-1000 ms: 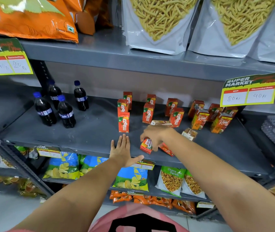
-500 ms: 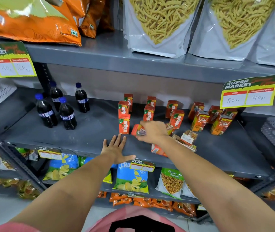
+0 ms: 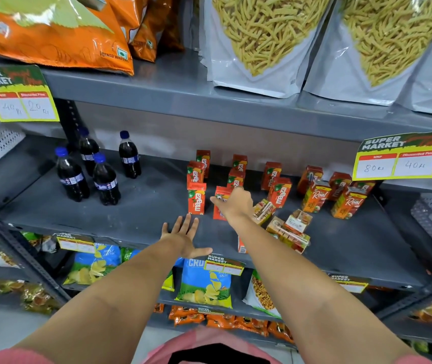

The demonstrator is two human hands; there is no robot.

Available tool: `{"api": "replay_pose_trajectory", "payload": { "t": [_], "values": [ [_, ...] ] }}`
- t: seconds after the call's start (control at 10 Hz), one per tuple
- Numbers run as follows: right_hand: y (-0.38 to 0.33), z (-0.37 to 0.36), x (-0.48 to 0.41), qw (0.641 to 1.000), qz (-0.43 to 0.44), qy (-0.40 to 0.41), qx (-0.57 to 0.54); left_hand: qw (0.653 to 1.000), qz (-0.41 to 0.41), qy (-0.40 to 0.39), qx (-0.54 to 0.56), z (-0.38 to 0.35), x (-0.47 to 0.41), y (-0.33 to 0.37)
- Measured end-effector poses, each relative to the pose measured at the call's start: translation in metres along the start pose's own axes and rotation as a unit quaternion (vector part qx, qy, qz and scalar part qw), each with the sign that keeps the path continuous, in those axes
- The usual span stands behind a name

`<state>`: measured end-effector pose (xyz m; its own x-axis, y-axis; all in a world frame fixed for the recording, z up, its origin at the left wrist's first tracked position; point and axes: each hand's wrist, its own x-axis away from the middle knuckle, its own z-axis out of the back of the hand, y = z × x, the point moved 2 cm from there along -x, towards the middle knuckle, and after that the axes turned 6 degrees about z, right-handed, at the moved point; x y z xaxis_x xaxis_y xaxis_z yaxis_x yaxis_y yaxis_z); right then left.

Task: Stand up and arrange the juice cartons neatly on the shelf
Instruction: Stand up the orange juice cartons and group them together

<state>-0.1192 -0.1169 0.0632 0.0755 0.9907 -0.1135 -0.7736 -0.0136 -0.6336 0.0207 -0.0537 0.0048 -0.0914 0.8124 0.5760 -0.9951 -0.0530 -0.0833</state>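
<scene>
Several small orange Maaza juice cartons [image 3: 196, 198] stand in rows on the grey middle shelf [image 3: 136, 214]. My right hand [image 3: 236, 203] grips one Maaza carton [image 3: 219, 206], upright on the shelf just right of the front-left carton. My left hand [image 3: 183, 236] lies flat and open on the shelf's front edge. To the right of my right wrist, several cartons lie tipped over [image 3: 292, 232]. Several Real juice cartons [image 3: 314, 197] stand further right.
Several dark cola bottles [image 3: 104, 182] stand at the shelf's left. Yellow price tags [image 3: 399, 160] hang from the shelf above, which carries orange chip bags [image 3: 52, 30] and clear snack pouches [image 3: 262, 40]. Chip bags [image 3: 205, 285] fill the lower shelf.
My right hand lifted a fallen carton from the front edge, carried it back and left, and stood it upright beside the front-left carton. My left hand stayed flat on the shelf edge.
</scene>
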Motion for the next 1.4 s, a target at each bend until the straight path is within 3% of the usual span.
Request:
{"api": "replay_pose_trajectory", "payload": {
  "t": [0.3,0.7,1.1,1.4],
  "values": [
    [-0.011,0.026,-0.021,0.999,0.039,-0.011,0.036,1.0,-0.002,-0.012,0.006,0.001,-0.001,0.0],
    [-0.022,0.021,-0.035,0.971,0.18,-0.152,0.05,1.0,-0.001,-0.018,0.018,0.002,-0.001,-0.001],
    [-0.016,0.02,-0.044,0.959,0.232,-0.153,0.05,1.0,0.0,-0.023,0.014,0.002,-0.002,-0.001],
    [-0.015,0.022,-0.048,0.945,0.244,-0.213,0.037,1.0,-0.002,-0.021,0.012,0.0,-0.005,-0.001]
  ]
}}
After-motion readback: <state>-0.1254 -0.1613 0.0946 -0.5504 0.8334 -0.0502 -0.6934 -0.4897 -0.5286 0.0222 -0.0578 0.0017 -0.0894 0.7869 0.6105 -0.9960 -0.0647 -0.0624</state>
